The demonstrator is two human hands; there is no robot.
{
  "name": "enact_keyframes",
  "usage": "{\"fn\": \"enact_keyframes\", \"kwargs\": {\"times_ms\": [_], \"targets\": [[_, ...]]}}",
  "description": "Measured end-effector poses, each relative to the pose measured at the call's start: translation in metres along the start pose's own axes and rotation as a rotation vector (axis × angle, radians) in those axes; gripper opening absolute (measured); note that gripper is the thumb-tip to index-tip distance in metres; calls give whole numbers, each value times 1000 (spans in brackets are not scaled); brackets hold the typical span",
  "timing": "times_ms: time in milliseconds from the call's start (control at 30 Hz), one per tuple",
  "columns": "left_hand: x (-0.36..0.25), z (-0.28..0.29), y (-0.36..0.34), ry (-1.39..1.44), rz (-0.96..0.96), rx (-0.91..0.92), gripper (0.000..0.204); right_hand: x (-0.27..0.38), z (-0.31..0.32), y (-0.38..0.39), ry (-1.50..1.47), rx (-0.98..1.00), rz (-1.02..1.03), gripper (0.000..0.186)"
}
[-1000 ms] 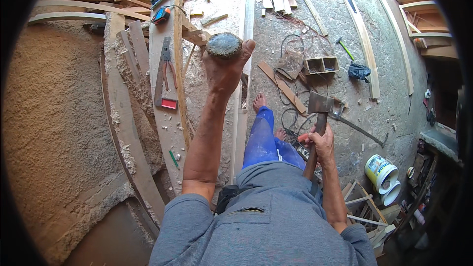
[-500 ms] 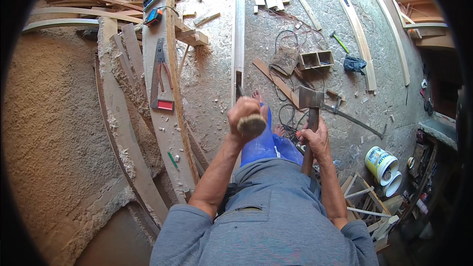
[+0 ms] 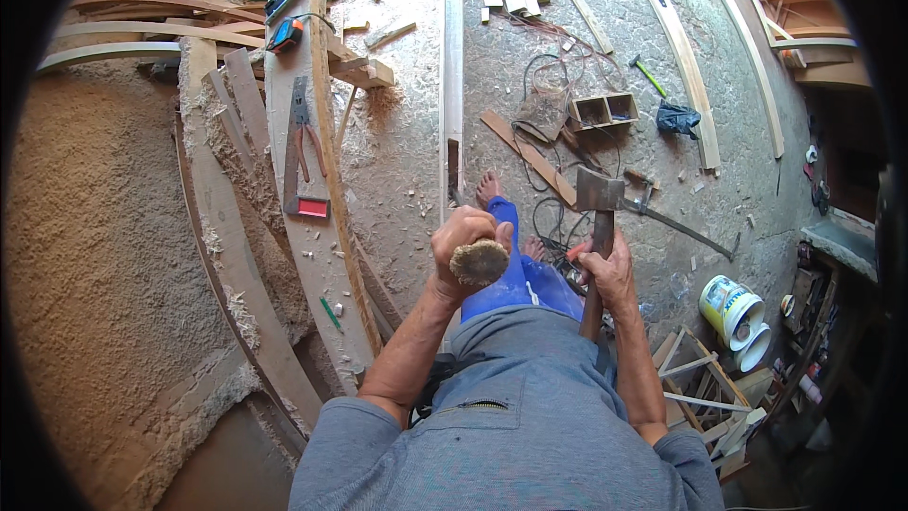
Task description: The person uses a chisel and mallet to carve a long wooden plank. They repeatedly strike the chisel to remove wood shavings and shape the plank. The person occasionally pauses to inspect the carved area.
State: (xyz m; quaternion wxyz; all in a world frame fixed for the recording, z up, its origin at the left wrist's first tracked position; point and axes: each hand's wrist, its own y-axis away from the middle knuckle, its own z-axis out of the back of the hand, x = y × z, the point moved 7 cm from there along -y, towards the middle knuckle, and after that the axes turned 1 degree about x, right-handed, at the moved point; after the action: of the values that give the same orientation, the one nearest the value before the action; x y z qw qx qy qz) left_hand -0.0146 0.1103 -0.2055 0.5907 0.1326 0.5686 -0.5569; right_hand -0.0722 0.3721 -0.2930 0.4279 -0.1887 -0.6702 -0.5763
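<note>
My left hand is closed around a chisel whose wide, frayed wooden handle end points up at me. Its metal blade shows only in part, running toward a dark slot in a long pale beam. I cannot tell whether the tip touches the wood. My right hand grips a hammer by its dark wooden handle, with the blocky metal head upward. The hammer is held apart from the chisel, over my right leg.
On the left, a rough plank bench holds pliers, a try square, a tape measure and a green pencil. Cables, a clamp, a wooden box and white buckets lie right.
My left hand has drawn slightly nearer to me with the chisel, so more of my foot shows beyond it. The hammer in my right hand has barely moved.
</note>
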Motion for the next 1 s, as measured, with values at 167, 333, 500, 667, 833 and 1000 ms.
{"fn": "enact_keyframes", "kwargs": {"times_ms": [167, 333, 500, 667, 833, 1000], "targets": [[70, 18, -93, -139, 296, -181, 24, 25, -15, -17, 53, 92, 10, 26], [144, -15, -146, -155, 352, -17, 29, 82, -43, -42, 379, 147, 172, 43], [192, -32, -149, -199, 561, 50, 22, 155, -78, -67, 644, 198, 466, 47], [194, -32, -145, -210, 603, 33, 19, 262, -108, -118, 791, 163, 618, 42], [190, -38, -152, -190, 602, 27, 18, 259, -143, -159, 1264, 214, 616, 31], [209, -34, -132, 41, 765, 52, 30, 297, -126, -160, 1330, 376, 710, 35]]}}
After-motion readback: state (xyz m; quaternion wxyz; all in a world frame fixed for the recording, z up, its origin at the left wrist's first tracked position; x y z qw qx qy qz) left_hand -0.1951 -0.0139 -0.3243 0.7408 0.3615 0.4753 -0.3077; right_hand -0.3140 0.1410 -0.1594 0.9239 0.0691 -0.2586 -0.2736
